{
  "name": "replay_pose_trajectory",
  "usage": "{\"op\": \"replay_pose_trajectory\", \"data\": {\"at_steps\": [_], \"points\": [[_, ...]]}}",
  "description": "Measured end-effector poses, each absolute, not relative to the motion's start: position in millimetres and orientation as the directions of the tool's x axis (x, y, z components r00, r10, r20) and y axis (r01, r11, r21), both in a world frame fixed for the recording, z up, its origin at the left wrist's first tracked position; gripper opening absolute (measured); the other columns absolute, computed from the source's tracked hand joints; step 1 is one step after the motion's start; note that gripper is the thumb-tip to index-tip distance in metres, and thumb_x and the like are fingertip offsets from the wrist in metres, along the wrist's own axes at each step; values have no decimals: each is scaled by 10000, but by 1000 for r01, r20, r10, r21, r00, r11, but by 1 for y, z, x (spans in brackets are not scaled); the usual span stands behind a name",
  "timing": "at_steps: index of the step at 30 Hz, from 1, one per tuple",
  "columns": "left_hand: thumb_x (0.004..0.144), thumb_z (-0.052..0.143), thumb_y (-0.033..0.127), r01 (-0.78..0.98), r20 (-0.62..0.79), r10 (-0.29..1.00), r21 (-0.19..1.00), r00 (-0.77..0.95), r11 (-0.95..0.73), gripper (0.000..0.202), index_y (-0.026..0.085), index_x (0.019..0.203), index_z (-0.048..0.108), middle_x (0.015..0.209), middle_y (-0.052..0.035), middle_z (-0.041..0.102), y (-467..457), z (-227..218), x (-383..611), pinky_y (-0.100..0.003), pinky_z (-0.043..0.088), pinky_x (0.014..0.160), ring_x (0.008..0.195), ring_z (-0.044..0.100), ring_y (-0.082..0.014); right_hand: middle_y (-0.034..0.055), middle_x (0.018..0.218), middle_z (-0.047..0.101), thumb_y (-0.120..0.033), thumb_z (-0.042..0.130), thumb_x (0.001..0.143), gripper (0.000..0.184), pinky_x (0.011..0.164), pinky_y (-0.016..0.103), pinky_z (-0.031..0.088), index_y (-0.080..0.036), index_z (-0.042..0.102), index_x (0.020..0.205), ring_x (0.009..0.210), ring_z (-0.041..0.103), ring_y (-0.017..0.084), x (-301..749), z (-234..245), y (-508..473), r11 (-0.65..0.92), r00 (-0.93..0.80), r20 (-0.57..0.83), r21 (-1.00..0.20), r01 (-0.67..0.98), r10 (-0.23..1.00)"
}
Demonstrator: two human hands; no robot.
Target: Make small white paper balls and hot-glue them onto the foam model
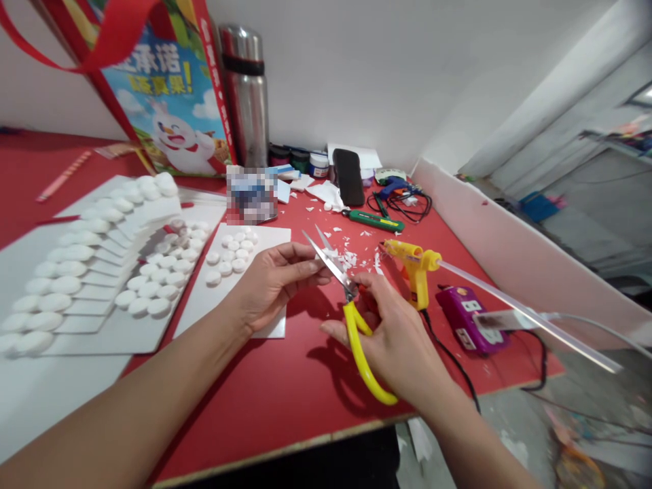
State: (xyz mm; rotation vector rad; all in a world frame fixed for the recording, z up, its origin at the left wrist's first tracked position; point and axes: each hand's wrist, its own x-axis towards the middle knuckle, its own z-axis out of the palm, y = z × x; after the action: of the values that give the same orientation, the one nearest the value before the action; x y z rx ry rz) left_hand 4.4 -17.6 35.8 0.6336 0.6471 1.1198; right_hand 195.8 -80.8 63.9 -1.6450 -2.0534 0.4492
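My right hand [394,333] grips yellow-handled scissors [356,333] whose blades are spread and point up-left over the red table [285,387]. My left hand [278,278] is pinched just left of the blades, holding a small white piece at their tips; the piece is too small to make out. White scraps [351,258] lie scattered just beyond the blades. Under my left hand lies a white sheet [265,234] carrying several white round discs [231,255].
Larger white boards with rows of discs [102,272] fill the left. A yellow glue gun [415,268] with a long glue stick and a purple power strip [466,316] lie right. A green knife [374,219], steel flask [248,95], red bag [168,102], paint jars stand behind.
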Motion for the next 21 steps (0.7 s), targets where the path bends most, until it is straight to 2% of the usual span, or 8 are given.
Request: {"op": "replay_pose_trajectory", "data": {"at_steps": [5,15,21], "points": [[671,902,119,-598,-158,940,737,301,315,198,112,785,739,764,-43,770,-17,35,4,-256,609,740,674,735,-142,63,888,705,-590,697,891,493,682,311,499,-183,571,1139,752,661,214,194,62,-82,254,-181,186,-539,803,966],[686,895,114,-588,-199,924,723,326,362,200,101,817,744,793,-60,774,-17,27,5,-282,618,784,713,754,-162,68,870,714,-523,638,945,384,580,282,438,-190,570,1124,682,651,200,197,59,-88,189,-143,125,-545,817,982],[670,897,81,-591,-232,913,703,336,396,207,95,815,750,788,-73,782,-17,30,6,-252,624,756,696,763,-161,-11,691,620,-566,655,922,395,544,274,401,-206,576,1063,580,576,176,201,58,-90,73,-75,23,-637,767,997]]}}
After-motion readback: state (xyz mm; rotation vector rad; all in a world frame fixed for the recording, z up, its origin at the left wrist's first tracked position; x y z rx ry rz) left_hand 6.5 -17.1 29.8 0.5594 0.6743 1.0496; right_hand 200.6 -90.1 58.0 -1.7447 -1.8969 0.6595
